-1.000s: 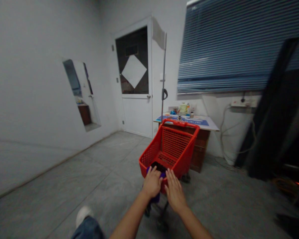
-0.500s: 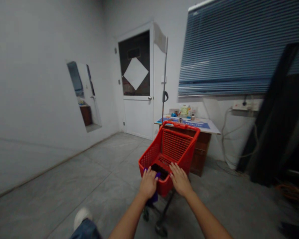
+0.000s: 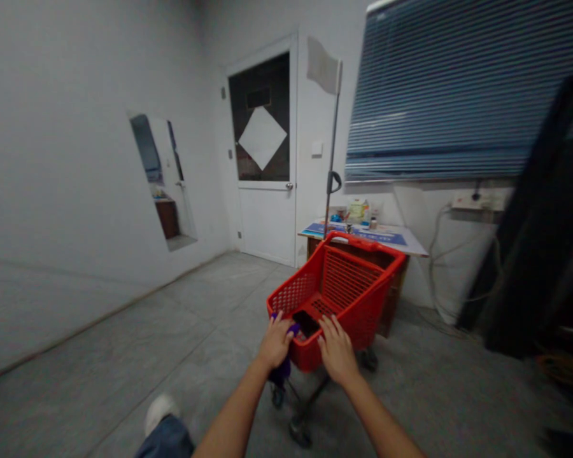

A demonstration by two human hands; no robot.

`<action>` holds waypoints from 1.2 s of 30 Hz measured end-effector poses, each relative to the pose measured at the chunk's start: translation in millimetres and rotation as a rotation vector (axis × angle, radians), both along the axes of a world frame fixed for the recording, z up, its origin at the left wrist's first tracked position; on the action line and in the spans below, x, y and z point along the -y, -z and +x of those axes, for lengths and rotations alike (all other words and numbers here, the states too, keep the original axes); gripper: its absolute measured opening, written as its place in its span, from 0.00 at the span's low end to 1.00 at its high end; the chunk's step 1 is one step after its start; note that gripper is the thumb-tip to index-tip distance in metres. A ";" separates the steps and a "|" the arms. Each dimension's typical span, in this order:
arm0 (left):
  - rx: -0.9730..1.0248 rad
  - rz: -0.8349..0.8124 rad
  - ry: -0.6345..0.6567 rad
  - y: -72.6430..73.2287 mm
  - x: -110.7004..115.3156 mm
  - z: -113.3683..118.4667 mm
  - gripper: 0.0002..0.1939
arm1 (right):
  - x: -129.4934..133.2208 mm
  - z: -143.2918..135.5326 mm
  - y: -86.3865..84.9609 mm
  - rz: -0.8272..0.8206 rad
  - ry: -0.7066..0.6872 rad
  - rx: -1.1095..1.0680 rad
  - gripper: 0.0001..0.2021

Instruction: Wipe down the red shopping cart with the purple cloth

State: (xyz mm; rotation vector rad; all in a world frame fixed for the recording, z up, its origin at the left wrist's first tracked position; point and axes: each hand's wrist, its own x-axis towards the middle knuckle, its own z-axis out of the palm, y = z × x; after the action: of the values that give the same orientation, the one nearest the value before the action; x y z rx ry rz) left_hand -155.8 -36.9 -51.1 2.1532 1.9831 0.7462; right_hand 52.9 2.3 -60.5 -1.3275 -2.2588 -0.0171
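1. Head view, left hand (image 3: 275, 341): curling over the near left corner of the red cart (image 3: 363, 321), gripping a purple cloth (image 3: 280, 371). Cloth is poking out past the fingers and hanging outside the rim; I'm guessing the palm is pinning it there so it isn't sliding off.
2. Right hand (image 3: 337, 350): resting flatter on the near rim toward the right, fingers extended and pointing into the basket. I'm not seeing it holding anything; probably steadying a cart that's standing on wheels (image 3: 300, 432).
3. The hands are sitting apart, rim showing between them. That spread is likely balancing the push on both sides.
4. Cart is standing on the floor (image 3: 172, 346) right in front of the person, low end facing them, tall end facing the table (image 3: 416, 245). Low rim is presumably giving the easier reach.
5. A dark flat patch (image 3: 306, 323) is showing inside, near the low end. I'm not able to tell whether it's an object or an opening.
6. A pole (image 3: 333, 140) is rising by the tall end, carrying a pale flag (image 3: 323, 69). Base is hiding behind the cart, so I can't tell if it's mounted.
7. Table is carrying small containers (image 3: 373, 222), sitting under the blinds (image 3: 434, 108); probably hugging the wall to free floor.
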 end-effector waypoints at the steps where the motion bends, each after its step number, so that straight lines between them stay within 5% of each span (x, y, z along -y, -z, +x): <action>1: 0.003 0.002 -0.012 -0.1 -0.4 -0.2 0.20 | 1.2 -1.1 0.9 0.002 -0.003 0.008 0.24; 9: -0.015 0.029 0.048 -1.0 14.3 31.1 0.21 | 10.1 -0.5 9.8 0.047 0.040 0.001 0.28; 13: -0.041 0.018 0.105 -2.8 21.1 27.3 0.23 | 14.0 1.9 8.9 0.035 0.044 0.019 0.28; 20: 0.076 0.050 -0.071 0.8 16.1 40.7 0.23 | 17.6 -9.5 6.5 0.002 0.078 0.028 0.29; 24: 0.050 0.054 -0.035 1.9 17.0 49.0 0.23 | 20.8 -10.7 1.5 -0.010 0.080 0.031 0.28; 30: -0.019 0.078 -0.009 5.7 20.9 26.1 0.23 | 27.4 -9.0 -8.6 -0.066 0.078 0.090 0.28; 36: 0.010 0.115 -0.065 -0.7 14.6 52.1 0.21 | 33.0 -15.0 -11.0 -0.116 0.128 0.121 0.29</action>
State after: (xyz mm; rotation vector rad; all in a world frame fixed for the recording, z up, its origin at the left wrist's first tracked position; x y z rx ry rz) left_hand -103.7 -51.4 -50.5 2.1501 2.0626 0.9001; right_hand 37.9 -30.7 -49.5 -1.5700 -2.3008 -0.0113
